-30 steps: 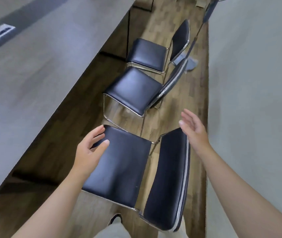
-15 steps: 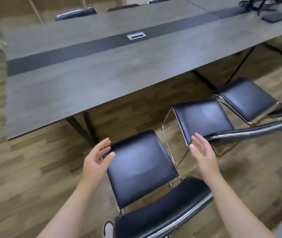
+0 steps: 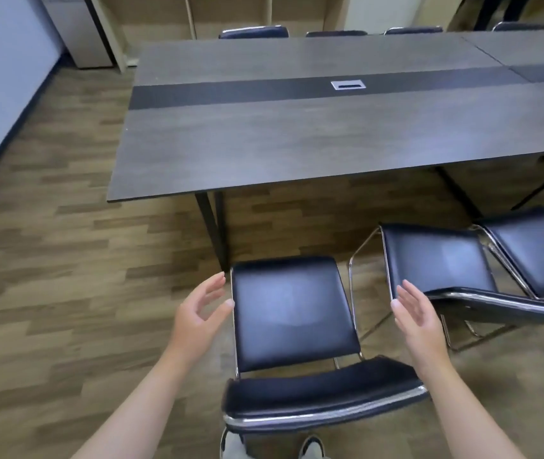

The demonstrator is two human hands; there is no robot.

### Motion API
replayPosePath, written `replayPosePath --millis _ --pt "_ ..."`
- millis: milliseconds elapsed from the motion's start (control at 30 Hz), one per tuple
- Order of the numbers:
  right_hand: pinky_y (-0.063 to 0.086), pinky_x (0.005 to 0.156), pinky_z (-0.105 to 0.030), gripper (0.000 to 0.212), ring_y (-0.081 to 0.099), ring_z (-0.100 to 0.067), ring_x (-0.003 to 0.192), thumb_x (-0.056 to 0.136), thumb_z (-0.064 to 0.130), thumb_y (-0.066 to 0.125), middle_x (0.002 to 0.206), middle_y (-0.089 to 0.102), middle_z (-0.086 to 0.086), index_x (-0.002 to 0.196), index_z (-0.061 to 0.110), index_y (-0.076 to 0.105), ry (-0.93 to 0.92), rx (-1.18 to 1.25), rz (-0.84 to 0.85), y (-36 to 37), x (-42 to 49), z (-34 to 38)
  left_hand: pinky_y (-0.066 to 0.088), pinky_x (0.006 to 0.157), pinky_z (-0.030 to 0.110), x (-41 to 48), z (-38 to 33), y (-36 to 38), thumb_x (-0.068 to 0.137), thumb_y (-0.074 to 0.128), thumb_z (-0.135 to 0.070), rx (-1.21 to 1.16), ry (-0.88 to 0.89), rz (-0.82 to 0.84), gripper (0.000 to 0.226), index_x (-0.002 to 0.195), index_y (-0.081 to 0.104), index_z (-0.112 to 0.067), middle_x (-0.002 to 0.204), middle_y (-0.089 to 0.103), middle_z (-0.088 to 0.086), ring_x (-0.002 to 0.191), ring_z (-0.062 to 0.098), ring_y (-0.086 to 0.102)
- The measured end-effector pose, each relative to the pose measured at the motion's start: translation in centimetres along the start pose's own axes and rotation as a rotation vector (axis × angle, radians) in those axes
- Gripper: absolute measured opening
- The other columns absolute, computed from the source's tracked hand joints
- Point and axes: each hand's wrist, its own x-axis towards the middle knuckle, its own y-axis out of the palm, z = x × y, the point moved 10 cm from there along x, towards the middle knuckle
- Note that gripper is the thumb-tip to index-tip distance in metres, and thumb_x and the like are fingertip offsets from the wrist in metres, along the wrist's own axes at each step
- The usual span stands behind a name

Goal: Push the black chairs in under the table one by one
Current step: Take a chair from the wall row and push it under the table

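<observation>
The step in hand looks like the reach for the first chair (image 3: 292, 316), which stands at lower centre of the frame, pulled out from the table (image 3: 297, 140) with its seat front just short of the table's near edge and beside the dark table leg (image 3: 212, 226). Both hands are bare and empty: the left hand (image 3: 198, 319) hovers just left of the seat, fingers spread wide and slightly curled, and the right hand (image 3: 418, 323) hovers to the seat's right, palm turned inward, fingers loosely apart; neither touches the chair. The backrest (image 3: 323, 399) lies at the bottom of the frame, below and between the two hands. Two more chairs wait at the right: a second chair (image 3: 439, 260) just beside the first and a third chair (image 3: 542, 250) at the right edge, both also out from the table. Next, I judge, the hands need to drop back onto the backrest or seat sides, take hold, and push straight up-frame, keeping right of the leg so the seat slides under the top.
</observation>
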Motion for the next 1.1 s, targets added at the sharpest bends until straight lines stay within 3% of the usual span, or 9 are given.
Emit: replayPosePath --millis 267,467,500,567,667,800,900,1033,1100 --pt "0.037 0.12 -0.044 0.05 0.051 -0.021 0.14 0.095 0.024 0.072 0.148 0.058 -0.001 0.142 0.029 0.054 0.104 -0.223 -0.033 -4.9 -0.6 -7.8 0.046 0.092 0.009 -5.6 6.2 3.6 0.09 0.075 -0.014 0.053 -0.169 -0.093 0.048 0.134 0.063 -0.026 0.132 0.066 -0.01 0.117 0.004 0.064" --pt "0.039 0.115 -0.048 0.077 0.047 -0.033 0.142 0.085 0.029 0.081 0.158 0.047 -0.008 0.153 0.021 0.045 0.43 -0.356 -0.043 -7.0 -2.9 -16.7 0.039 0.113 0.04 -13.1 16.0 4.9 0.082 0.08 -0.024 0.332 -0.593 -0.278 0.068 0.145 0.054 -0.029 0.147 0.055 0.003 0.136 0.024 0.05" --pt "0.041 0.114 -0.051 0.081 0.049 -0.035 0.139 0.083 0.028 0.084 0.156 0.049 -0.009 0.153 0.021 0.044 0.547 -0.217 -0.11 -7.5 -3.5 -18.2 0.04 0.112 0.043 -14.7 17.6 5.0 0.082 0.081 -0.024 0.258 -0.719 -0.33 0.075 0.149 0.049 -0.028 0.151 0.051 0.004 0.137 0.027 0.049" --pt "0.051 0.098 -0.062 0.073 0.059 -0.04 0.123 0.083 0.023 0.083 0.141 0.059 -0.013 0.147 0.02 0.047 0.815 0.175 -0.163 -6.7 -5.1 -21.0 0.047 0.104 0.056 -18.3 20.3 6.8 0.082 0.081 -0.024 -0.198 -0.936 -0.498 0.08 0.152 0.042 -0.027 0.146 0.054 0.007 0.128 0.036 0.055" --pt "0.061 0.072 -0.06 0.056 0.065 -0.042 0.109 0.088 0.016 0.077 0.127 0.067 -0.018 0.139 0.014 0.056 0.985 0.566 -0.096 -3.8 -6.8 -21.6 0.051 0.093 0.068 -19.7 21.4 10.6 0.09 0.072 -0.018 -0.798 -1.01 -0.627 0.043 0.128 0.053 -0.019 0.124 0.063 0.019 0.112 0.044 0.061" --pt "0.057 0.082 -0.067 0.054 0.065 -0.044 0.109 0.08 0.009 0.076 0.125 0.068 -0.021 0.132 0.013 0.06 1.041 0.655 -0.091 -2.8 -8.1 -21.1 0.054 0.082 0.061 -20.0 21.0 11.5 0.092 0.064 -0.013 -0.91 -0.957 -0.703 0.017 0.106 0.057 -0.019 0.116 0.064 0.018 0.107 0.039 0.061" --pt "0.062 0.068 -0.055 0.042 0.064 -0.042 0.104 0.079 0.003 0.072 0.118 0.067 -0.021 0.119 0.011 0.062 1.019 0.609 -0.091 -2.6 -7.4 -21.1 0.051 0.072 0.052 -19.4 20.2 12.0 0.094 0.058 -0.01 -0.898 -0.97 -0.704 0.009 0.095 0.056 -0.019 0.105 0.063 0.016 0.094 0.035 0.06" --pt "0.057 0.086 -0.06 0.035 0.062 -0.042 0.102 0.089 0.005 0.066 0.111 0.066 -0.019 0.123 0.01 0.061 1.018 0.518 -0.119 -2.7 -6.0 -20.8 0.058 0.071 0.054 -18.2 21.1 11.5 0.089 0.061 -0.011 -0.949 -0.948 -0.672 0.025 0.114 0.062 -0.015 0.117 0.067 0.021 0.101 0.04 0.063" --pt "0.06 0.073 -0.057 0.036 0.058 -0.045 0.103 0.096 0.009 0.063 0.114 0.062 -0.023 0.13 0.001 0.058 1.053 0.484 -0.116 -1.8 -4.8 -21.1 0.06 0.066 0.057 -16.2 20.9 11.8 0.087 0.06 -0.01 -0.965 -0.964 -0.641 0.038 0.125 0.06 -0.011 0.126 0.066 0.023 0.103 0.042 0.064"
